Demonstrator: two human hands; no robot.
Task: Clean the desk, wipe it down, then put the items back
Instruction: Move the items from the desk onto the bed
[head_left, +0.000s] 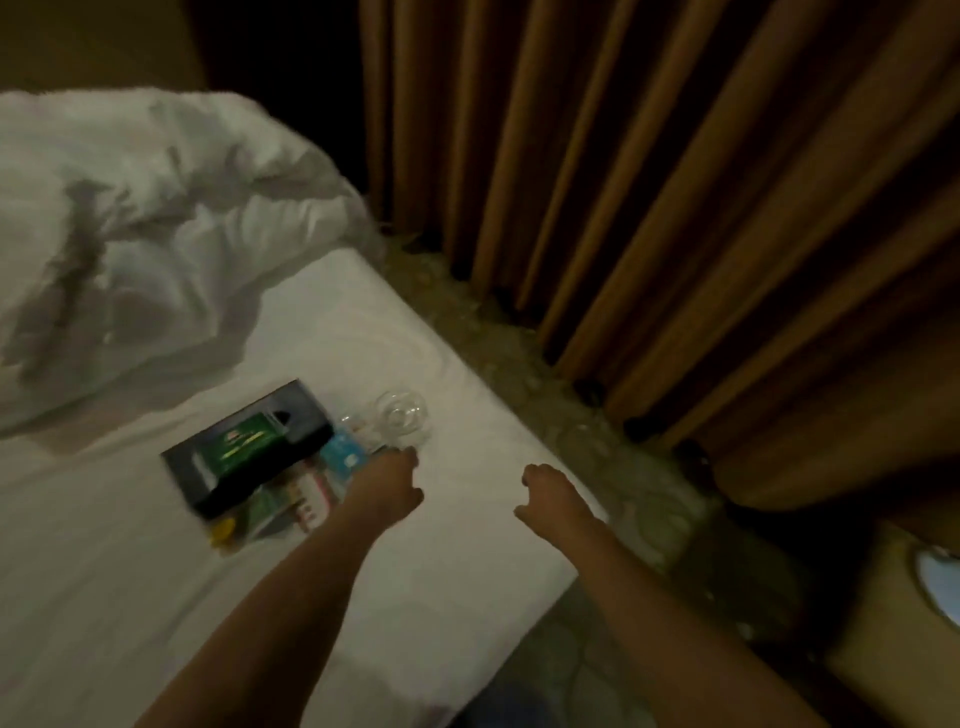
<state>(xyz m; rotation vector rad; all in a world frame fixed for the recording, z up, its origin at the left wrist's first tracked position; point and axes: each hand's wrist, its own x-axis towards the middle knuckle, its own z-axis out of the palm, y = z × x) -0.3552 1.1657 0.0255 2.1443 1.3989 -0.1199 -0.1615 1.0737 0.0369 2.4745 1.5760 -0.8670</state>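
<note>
White bed sheet (332, 332) — brown curtain (675, 182), green box (247, 444).

We see a clear, shiny glass (402, 418) on the smooth white cloth sheet (322, 332) — a matt dark box (244, 447) left, heavy brown cloth curtain (675, 182) far right.
</note>
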